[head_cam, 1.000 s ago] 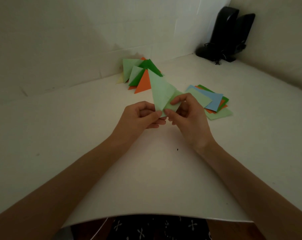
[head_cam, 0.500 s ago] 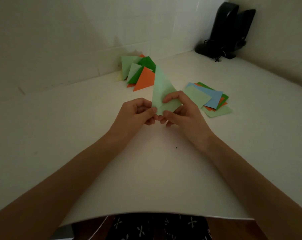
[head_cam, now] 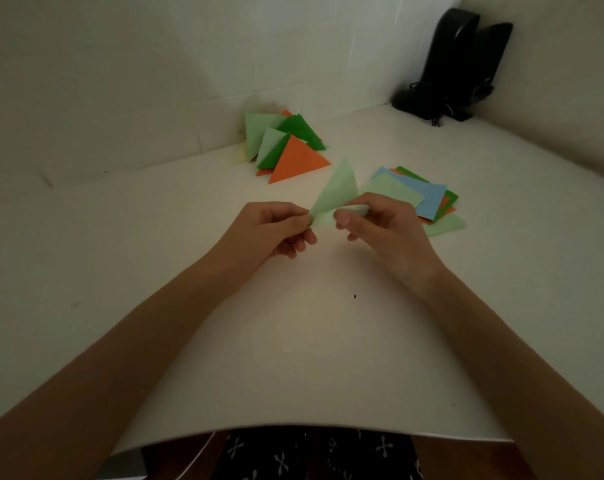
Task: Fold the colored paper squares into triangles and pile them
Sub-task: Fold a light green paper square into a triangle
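Both hands meet above the middle of the white table (head_cam: 311, 358), holding a light green paper (head_cam: 337, 192) between them. The left hand (head_cam: 269, 230) pinches the paper's lower left corner between thumb and forefinger, with the other fingers curled underneath. The right hand (head_cam: 383, 226) pinches the lower right part, its thumb on the near face and its forefinger bent over the top edge, the remaining fingers curled behind. The paper is lifted off the table and stands up as a narrow triangle whose tip points away from the person; it looks blurred, so the exact lie of its fold cannot be told. Farther back, close to the tiled wall (head_cam: 155, 81), lies a pile of folded triangles (head_cam: 283, 147) in orange, dark green, light green and pale yellow, the orange one nearest the hands. To the right of the hands, a loose stack of flat squares (head_cam: 428, 199) rests on the table, with light green and blue sheets on top and orange and dark green edges showing under them. A black device (head_cam: 456, 64) with cords stands in the far right corner.
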Motion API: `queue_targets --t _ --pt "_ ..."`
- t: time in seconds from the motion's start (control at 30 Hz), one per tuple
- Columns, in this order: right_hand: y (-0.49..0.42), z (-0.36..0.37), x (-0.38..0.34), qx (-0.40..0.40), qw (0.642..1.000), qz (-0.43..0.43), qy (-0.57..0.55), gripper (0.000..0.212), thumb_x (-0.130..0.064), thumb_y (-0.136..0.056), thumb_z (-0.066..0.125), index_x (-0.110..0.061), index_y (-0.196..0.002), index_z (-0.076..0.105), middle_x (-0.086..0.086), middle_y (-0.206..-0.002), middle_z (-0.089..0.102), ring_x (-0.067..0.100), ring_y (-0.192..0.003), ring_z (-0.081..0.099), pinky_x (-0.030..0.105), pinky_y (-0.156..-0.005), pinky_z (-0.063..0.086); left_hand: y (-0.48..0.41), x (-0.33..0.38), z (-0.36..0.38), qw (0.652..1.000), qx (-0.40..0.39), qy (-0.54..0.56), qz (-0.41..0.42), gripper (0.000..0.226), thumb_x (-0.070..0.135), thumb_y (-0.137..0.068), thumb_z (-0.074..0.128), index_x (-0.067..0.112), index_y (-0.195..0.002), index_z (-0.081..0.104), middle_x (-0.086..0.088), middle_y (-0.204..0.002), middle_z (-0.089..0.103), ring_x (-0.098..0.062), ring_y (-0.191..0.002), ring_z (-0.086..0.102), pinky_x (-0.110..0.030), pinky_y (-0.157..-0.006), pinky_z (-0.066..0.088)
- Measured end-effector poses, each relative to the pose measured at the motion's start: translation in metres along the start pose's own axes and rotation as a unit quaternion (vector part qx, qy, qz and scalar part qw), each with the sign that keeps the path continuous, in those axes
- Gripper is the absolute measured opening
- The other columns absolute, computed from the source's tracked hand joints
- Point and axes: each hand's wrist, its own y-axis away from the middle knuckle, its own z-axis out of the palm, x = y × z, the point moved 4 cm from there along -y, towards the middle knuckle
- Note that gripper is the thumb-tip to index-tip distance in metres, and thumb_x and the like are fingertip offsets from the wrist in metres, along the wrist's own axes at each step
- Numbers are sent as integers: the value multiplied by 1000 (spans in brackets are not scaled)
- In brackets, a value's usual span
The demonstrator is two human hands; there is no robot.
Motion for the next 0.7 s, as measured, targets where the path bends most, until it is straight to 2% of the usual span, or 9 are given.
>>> queue_targets --t 0.07,0.13,0.33,0.53,0.63,0.7 --pt "0 1 2 31 1000 -2 0 10 -17 -84 67 -8 -79 64 5 -70 60 14 -65 53 27 -61 47 2 2 3 1000 -3 -9 18 19 15 -93 52 8 -83 66 1 -67 67 -8 -59 58 -19 -57 49" --pt "1 2 3 53 999 -1 -5 11 -16 -85 67 -8 -82 59 3 -68 60 12 -63 54 25 -58 46 3 3 5 999 6 -37 35 17 19 -91 56 10 -81 67 3 -68 68 -7 -60 60 -19 -61 52" --pt "3 2 3 92 995 10 -33 20 -11 -87 64 -21 -90 46 -3 -59 64 10 -57 60 25 -54 46 3 1 4 995 23 -83 55 15 8 -92 55 12 -81 66 6 -63 68 -5 -56 61 -18 -59 52" --pt "2 -8 -2 128 991 9 -47 19 -10 -91 59 -19 -102 46 0 -60 68 12 -56 62 24 -55 48 1 0 4 996 38 -58 54 15 6 -92 53 9 -81 64 6 -60 67 -4 -53 57 -18 -58 51" --pt "3 -5 -4 107 988 49 -100 23 -16 -91 58 -16 -110 45 1 -67 68 14 -63 64 27 -56 50 2 -1 4 997 43 -35 52 17 6 -92 54 10 -80 64 5 -60 67 -4 -53 57 -18 -58 51" --pt "5 6 -1 56 981 106 -149 26 -15 -87 64 -11 -108 50 2 -70 67 14 -62 62 28 -54 47 3 -1 7 997 39 -27 59 16 5 -92 54 9 -79 64 4 -60 66 -5 -52 57 -18 -57 51"
